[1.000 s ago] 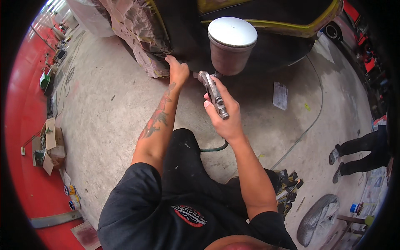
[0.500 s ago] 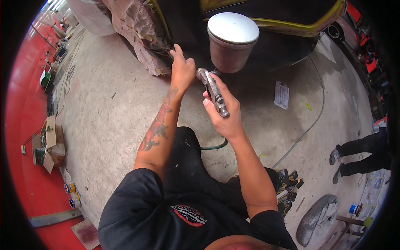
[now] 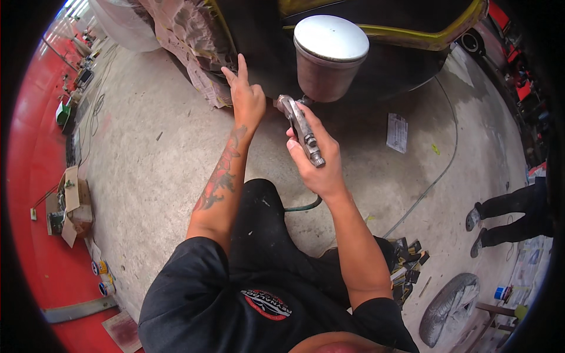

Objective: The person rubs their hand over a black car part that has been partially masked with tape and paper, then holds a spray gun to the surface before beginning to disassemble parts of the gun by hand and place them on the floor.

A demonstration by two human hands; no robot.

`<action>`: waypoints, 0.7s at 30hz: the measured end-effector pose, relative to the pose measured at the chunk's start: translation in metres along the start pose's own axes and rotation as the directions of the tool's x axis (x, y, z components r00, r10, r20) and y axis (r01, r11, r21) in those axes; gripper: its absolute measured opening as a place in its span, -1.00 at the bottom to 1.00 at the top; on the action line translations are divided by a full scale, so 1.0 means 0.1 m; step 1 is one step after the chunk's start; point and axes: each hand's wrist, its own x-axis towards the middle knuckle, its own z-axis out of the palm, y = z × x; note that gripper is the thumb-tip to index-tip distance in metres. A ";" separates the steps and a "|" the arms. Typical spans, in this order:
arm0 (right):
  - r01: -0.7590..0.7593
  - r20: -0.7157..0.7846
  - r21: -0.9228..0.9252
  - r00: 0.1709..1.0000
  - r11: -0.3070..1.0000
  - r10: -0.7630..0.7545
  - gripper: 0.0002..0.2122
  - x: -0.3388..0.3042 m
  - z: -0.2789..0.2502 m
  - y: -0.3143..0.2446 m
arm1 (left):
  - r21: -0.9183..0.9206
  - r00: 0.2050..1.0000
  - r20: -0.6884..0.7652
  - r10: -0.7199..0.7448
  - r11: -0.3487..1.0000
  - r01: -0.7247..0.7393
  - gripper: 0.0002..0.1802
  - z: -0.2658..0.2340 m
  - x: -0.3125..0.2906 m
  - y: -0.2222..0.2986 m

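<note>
My right hand point(image 3: 325, 163) is wrapped round the handle of a metal spray gun point(image 3: 301, 125). A large round cup point(image 3: 329, 73) with a pale metal lid sits on top of the gun. To the left of the nozzle, my left hand point(image 3: 247, 101) is raised with two fingers stretched apart and the others partly curled; I see nothing in it. Both are in front of a dark car body panel point(image 3: 388, 67) with a yellow-edged trim point(image 3: 400, 36). Crumpled masking paper point(image 3: 188, 35) covers the part beyond my left hand.
A hose point(image 3: 438, 176) runs along the concrete floor point(image 3: 141, 147) on the right. A printed sheet point(image 3: 397, 133) lies near the panel. Sanding blocks point(image 3: 406, 265) are heaped by my right elbow. Another person's legs point(image 3: 512, 217) stand at right. An opened cardboard box point(image 3: 76, 200) stands by the red wall.
My left hand has moved slightly left, away from the nozzle, and its two fingers have spread apart. The spray gun in my right hand has barely moved.
</note>
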 end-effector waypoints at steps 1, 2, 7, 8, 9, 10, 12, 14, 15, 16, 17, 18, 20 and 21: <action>-0.014 -0.005 0.002 1.000 1.000 0.014 -0.47 0.00 0.00 0.00 | 0.000 1.000 -0.001 -0.014 1.000 0.014 -0.15 0.01 -0.03 -0.04; -0.009 -0.001 0.010 1.000 1.000 0.009 -0.47 0.00 0.00 0.01 | 0.035 1.000 0.019 -0.007 0.999 0.007 -0.14 0.01 -0.07 -0.08; 0.003 -0.024 0.003 1.000 1.000 -0.003 -0.47 0.01 0.01 0.02 | 0.134 0.996 -0.056 0.069 0.989 -0.061 -0.13 0.03 -0.17 -0.06; 0.009 -0.023 0.006 1.000 1.000 -0.009 -0.47 0.01 0.01 0.03 | 0.199 0.987 -0.034 0.155 0.969 -0.145 -0.11 0.02 -0.13 -0.02; 0.002 -0.029 0.005 1.000 1.000 -0.002 -0.47 0.01 0.00 0.02 | 0.262 0.972 -0.007 0.236 0.938 -0.226 -0.09 -0.01 -0.09 0.02; -0.009 -0.038 0.000 0.999 1.000 0.009 -0.47 0.00 -0.01 0.02 | 0.261 0.972 -0.006 0.234 0.939 -0.225 -0.09 -0.04 -0.02 0.07; -0.029 -0.036 -0.002 0.999 1.000 0.028 -0.47 -0.02 -0.04 0.00 | 0.416 0.924 0.002 0.383 0.840 -0.349 -0.06 -0.09 0.17 0.16; -0.053 -0.039 -0.009 0.998 0.999 0.053 -0.47 -0.03 -0.06 -0.01 | 0.431 0.910 -0.005 0.416 0.822 -0.373 -0.03 -0.15 0.33 0.21; -0.062 -0.045 -0.005 0.997 0.998 0.061 -0.48 -0.03 -0.07 -0.01 | 0.478 0.896 0.007 0.444 0.786 -0.393 -0.03 -0.18 0.38 0.23; -0.069 -0.051 0.000 0.996 0.998 0.069 -0.48 -0.03 -0.07 -0.02 | 0.532 0.880 0.021 0.475 0.740 -0.412 -0.01 -0.19 0.41 0.23; -0.068 -0.053 0.001 0.996 0.998 0.068 -0.48 -0.03 -0.08 -0.03 | 0.523 0.880 0.020 0.474 0.745 -0.413 -0.01 -0.21 0.40 0.23; -0.062 -0.056 -0.010 0.997 0.998 0.062 -0.48 -0.02 -0.09 -0.03 | 0.558 0.877 0.088 0.472 0.706 -0.436 -0.02 -0.23 0.38 0.23; -0.053 -0.064 -0.022 0.997 0.998 0.052 -0.48 -0.01 -0.11 -0.04 | 0.586 0.868 0.154 0.472 0.664 -0.465 -0.03 -0.24 0.32 0.21; -0.054 -0.064 -0.020 0.997 0.998 0.052 -0.48 -0.01 -0.11 -0.04 | 0.591 0.836 0.218 0.504 0.614 -0.524 -0.04 -0.24 0.29 0.21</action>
